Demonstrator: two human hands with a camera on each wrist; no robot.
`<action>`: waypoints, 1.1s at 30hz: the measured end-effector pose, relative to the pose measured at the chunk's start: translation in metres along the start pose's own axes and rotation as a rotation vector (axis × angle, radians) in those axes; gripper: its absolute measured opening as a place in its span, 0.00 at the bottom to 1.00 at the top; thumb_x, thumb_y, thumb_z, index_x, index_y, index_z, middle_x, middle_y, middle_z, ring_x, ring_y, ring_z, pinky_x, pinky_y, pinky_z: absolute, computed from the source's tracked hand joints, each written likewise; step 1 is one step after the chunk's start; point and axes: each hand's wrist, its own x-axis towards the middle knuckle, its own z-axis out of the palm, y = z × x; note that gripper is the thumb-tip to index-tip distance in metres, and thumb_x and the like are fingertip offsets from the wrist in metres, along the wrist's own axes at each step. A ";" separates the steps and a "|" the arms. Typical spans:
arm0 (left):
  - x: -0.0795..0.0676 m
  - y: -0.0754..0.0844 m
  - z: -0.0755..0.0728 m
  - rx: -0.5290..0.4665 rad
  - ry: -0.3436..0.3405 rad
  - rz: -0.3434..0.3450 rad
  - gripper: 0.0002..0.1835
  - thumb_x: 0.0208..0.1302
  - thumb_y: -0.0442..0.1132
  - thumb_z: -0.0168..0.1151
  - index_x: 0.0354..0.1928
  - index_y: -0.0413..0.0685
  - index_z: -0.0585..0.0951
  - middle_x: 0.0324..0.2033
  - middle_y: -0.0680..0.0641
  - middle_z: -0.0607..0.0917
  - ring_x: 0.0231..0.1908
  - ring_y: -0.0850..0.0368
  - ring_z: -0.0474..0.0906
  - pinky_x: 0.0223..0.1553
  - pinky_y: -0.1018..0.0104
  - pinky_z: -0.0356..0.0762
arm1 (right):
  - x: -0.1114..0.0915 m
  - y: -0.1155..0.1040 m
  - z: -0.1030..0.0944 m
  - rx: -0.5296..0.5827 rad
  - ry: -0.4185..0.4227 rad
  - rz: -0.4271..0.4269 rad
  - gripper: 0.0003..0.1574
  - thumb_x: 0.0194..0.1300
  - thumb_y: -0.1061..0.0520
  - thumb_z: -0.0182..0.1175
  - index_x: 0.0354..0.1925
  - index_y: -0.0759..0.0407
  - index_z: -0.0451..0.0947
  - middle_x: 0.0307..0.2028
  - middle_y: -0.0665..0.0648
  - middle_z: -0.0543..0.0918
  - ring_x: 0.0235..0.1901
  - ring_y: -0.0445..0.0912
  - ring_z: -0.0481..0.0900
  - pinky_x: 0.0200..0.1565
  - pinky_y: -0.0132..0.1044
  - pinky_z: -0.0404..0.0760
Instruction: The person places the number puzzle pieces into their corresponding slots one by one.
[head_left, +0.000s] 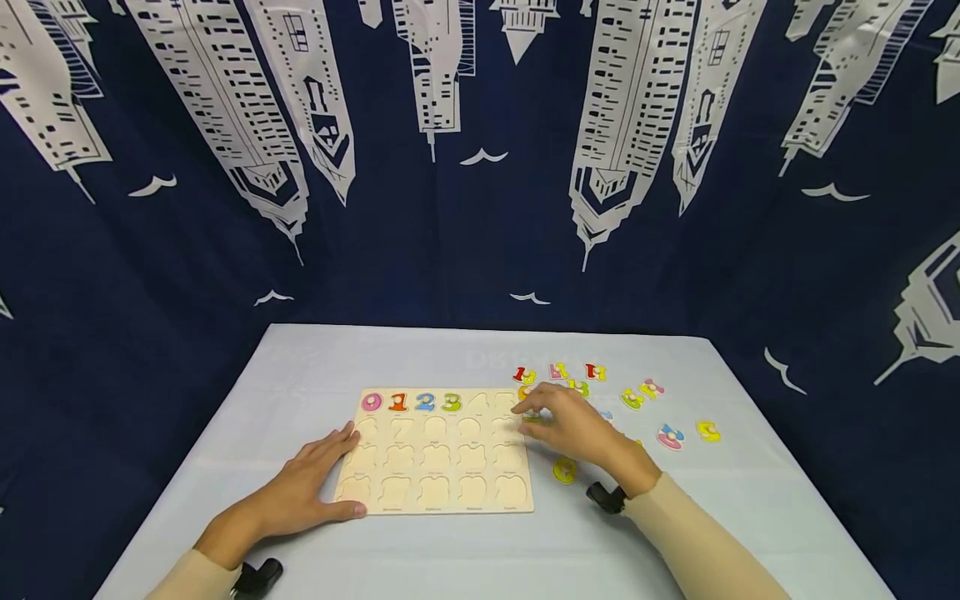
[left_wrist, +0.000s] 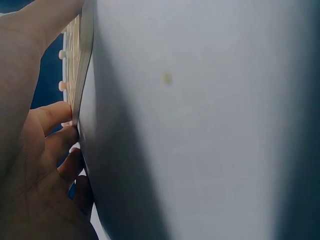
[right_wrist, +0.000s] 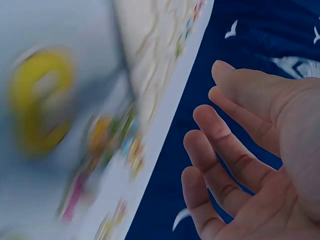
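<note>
A wooden number puzzle board (head_left: 453,510) lies on the table, with rows of shaped recesses. In its top row sit a pink 0 (head_left: 372,402), an orange 1 (head_left: 398,402), a blue 2 (head_left: 425,402) and a green 3 (head_left: 452,402). My left hand (head_left: 300,483) rests at the board's left side, fingers on the left edge and thumb by the near corner. Over the board's upper right edge hovers my right hand (head_left: 573,425), its fingers loosely bent and holding nothing in the right wrist view. A yellow number piece (right_wrist: 42,102) lies below it, blurred there.
Several loose number pieces lie right of the board, including a yellow one (head_left: 708,431), a pink and blue one (head_left: 670,437) and a red and yellow one (head_left: 596,372); my right hand partly hides others. A dark blue patterned cloth (head_left: 480,242) hangs behind the white table (head_left: 420,558).
</note>
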 end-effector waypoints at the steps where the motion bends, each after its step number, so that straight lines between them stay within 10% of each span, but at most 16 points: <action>1: 0.000 0.000 0.000 -0.002 0.001 0.001 0.62 0.65 0.72 0.82 0.90 0.42 0.69 0.92 0.38 0.65 0.87 0.25 0.66 0.80 0.16 0.68 | -0.008 0.005 -0.004 -0.008 0.007 0.013 0.17 0.75 0.58 0.81 0.60 0.56 0.96 0.55 0.52 0.96 0.60 0.58 0.92 0.65 0.57 0.90; 20: 0.001 0.002 -0.004 0.000 -0.021 -0.006 0.63 0.65 0.73 0.82 0.90 0.41 0.69 0.93 0.37 0.64 0.87 0.25 0.65 0.81 0.18 0.68 | -0.171 0.095 -0.052 0.079 0.069 0.296 0.18 0.66 0.49 0.88 0.52 0.38 0.96 0.43 0.42 0.89 0.41 0.37 0.82 0.41 0.29 0.81; 33: 0.001 0.001 -0.003 -0.018 -0.023 -0.009 0.63 0.65 0.72 0.82 0.90 0.41 0.68 0.93 0.38 0.63 0.88 0.25 0.63 0.83 0.18 0.66 | -0.186 0.113 -0.046 0.105 0.066 0.215 0.15 0.64 0.52 0.89 0.44 0.38 0.94 0.40 0.42 0.86 0.35 0.37 0.80 0.37 0.28 0.79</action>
